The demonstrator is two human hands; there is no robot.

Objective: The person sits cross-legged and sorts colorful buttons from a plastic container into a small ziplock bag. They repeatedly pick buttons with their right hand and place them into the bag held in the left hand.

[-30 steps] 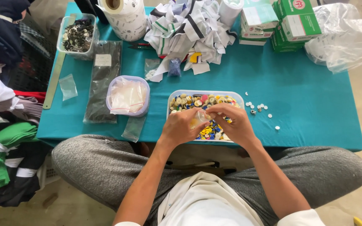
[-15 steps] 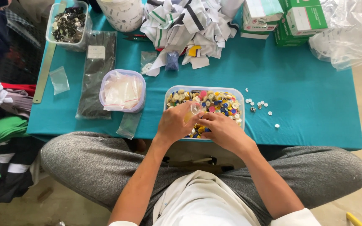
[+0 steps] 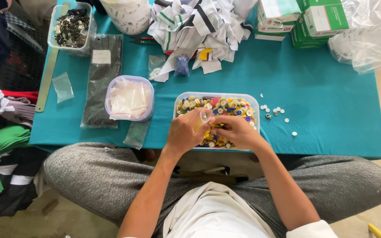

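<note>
A clear plastic tub point(image 3: 254, 100) full of coloured buttons stands at the near edge of a teal table point(image 3: 331, 110). Both hands meet over its front half. My left hand point(image 3: 185, 132) pinches a small clear plastic bag point(image 3: 204, 116) upright between thumb and fingers. My right hand point(image 3: 237, 131) is curled beside it, its fingertips at the bag's lower edge; whether it grips a button I cannot tell.
A round tub of clear bags point(image 3: 129, 98) sits left of the button tub, with a black packet point(image 3: 101, 79) and metal ruler point(image 3: 48, 77) beyond. Loose white buttons point(image 3: 275, 113) lie right. Fabric scraps point(image 3: 199, 26), green boxes point(image 3: 318, 20) and a tub of metal parts point(image 3: 71, 27) line the back.
The hands have shifted slightly toward the tub's front and closer together around the small bag. The view has drifted a little over the table.
</note>
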